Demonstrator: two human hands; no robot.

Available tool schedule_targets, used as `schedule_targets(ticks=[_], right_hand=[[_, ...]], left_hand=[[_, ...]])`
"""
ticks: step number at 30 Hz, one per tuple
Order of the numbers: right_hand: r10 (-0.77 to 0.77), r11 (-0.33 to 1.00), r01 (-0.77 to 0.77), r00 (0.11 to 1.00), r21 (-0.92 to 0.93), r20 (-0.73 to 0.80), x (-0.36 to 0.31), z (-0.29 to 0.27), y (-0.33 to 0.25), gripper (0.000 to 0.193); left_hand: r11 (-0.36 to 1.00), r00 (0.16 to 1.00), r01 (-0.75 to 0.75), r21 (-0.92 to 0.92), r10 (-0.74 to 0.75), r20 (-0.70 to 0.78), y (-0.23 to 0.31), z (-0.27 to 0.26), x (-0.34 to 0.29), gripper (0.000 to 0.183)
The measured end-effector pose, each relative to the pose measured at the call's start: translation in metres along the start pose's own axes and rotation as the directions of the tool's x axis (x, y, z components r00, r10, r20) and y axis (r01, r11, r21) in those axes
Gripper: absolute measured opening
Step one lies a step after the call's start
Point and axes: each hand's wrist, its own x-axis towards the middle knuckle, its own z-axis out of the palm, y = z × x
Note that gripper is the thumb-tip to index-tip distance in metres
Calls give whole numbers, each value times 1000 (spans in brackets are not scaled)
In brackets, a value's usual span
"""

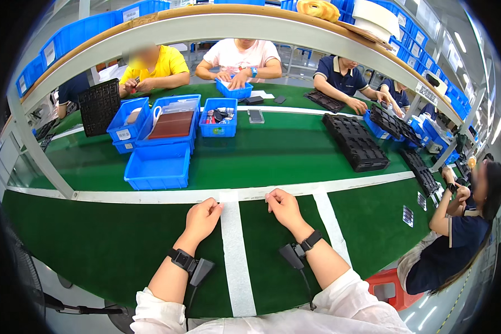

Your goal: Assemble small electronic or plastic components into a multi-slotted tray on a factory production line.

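Observation:
My left hand [203,216] rests on the green table [122,245] with its fingers curled shut, holding nothing that I can see. My right hand [284,207] lies a hand's width to its right, fingers also curled, fingertips at the white line [195,195] that runs across the table. Between the two hands a white stripe [234,250] runs toward me. Both wrists carry black bands with small black devices attached. The nearest object is an empty blue bin [158,167] just beyond the white line, ahead and left of my left hand.
Blue bins [218,123] with small parts and a brown pad [172,125] stand further back. Black trays [355,142] lie stacked at the right, another black tray [99,106] leans at the left. People sit opposite and at my right. A metal post [39,150] stands left.

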Motion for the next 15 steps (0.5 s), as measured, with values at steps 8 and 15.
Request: schedule_targets(ticks=[8, 15], right_hand=[[14, 999, -13, 1000, -31, 4, -1, 0, -3, 22], [0, 1000, 0, 1000, -6, 1, 0, -2, -4, 23]], left_hand=[[1000, 999, 28, 10, -28, 17, 1, -1, -1, 28], [1000, 1000, 13, 18, -13, 12, 3, 0, 0, 28]])
